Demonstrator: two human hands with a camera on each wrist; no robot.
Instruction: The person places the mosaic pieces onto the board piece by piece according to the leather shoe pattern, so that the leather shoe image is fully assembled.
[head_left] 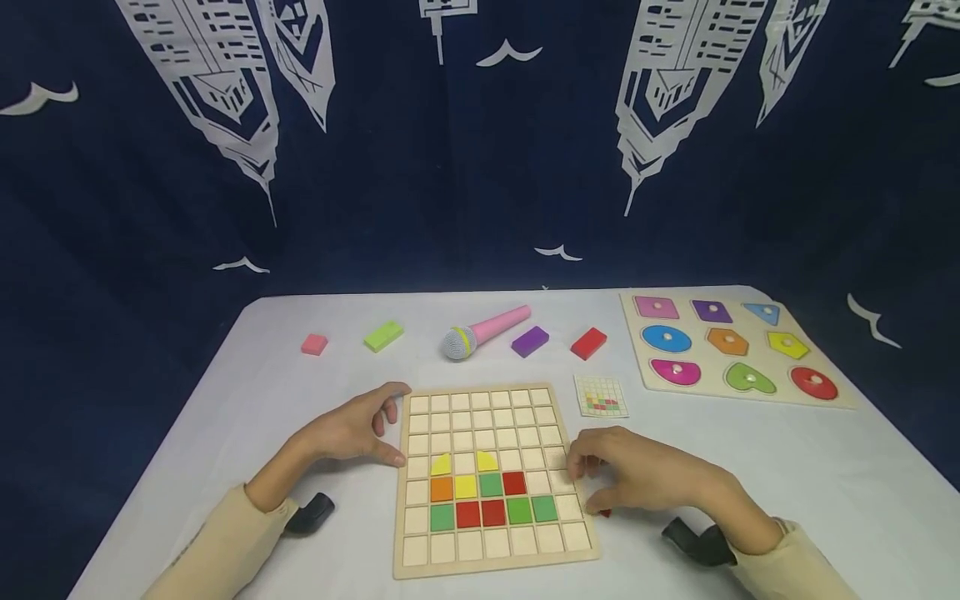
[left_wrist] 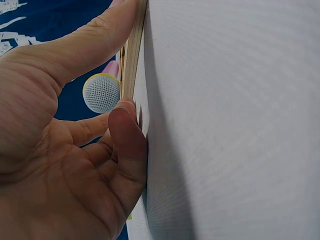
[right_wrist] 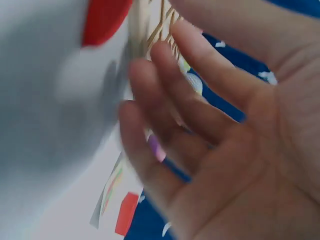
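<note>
A square wooden grid board (head_left: 495,568) lies on the white table. Coloured tiles in its cells include yellow quarter-rounds (head_left: 487,461), an orange square (head_left: 441,489), and several red and green squares (head_left: 492,512). My left hand (head_left: 348,425) rests thumb and fingertips along the board's left edge (left_wrist: 131,60). By the right edge is my right hand (head_left: 645,468), its fingers loosely bent and nothing visible between them in the right wrist view. A red piece with a rounded edge (right_wrist: 105,22) lies beside the board, mostly hidden by that hand in the head view.
Behind the board lie a pink toy microphone (head_left: 491,329) and pink (head_left: 314,344), lime (head_left: 383,336), purple (head_left: 530,342) and red (head_left: 588,343) blocks. A small pattern card (head_left: 601,397) is at its upper right. A shape puzzle board (head_left: 705,379) occupies the far right.
</note>
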